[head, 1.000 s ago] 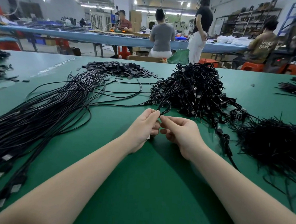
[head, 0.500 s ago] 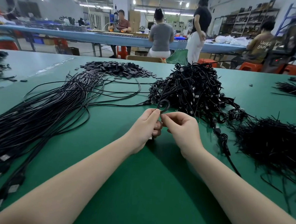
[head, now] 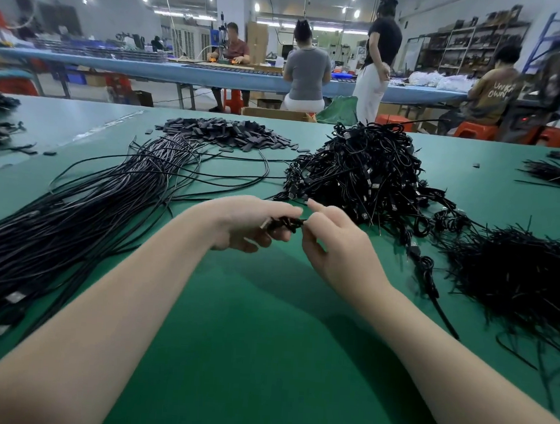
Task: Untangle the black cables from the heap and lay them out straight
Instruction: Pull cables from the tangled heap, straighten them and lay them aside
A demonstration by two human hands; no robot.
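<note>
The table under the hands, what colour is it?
Green: the table shows plainly in the head view.

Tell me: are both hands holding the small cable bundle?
Yes, the left hand and right hand both pinch the cable bundle.

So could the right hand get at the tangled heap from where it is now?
Probably yes: the heap lies just beyond the right hand with bare table between, but that hand is pinching a small cable bundle with the left hand.
</note>
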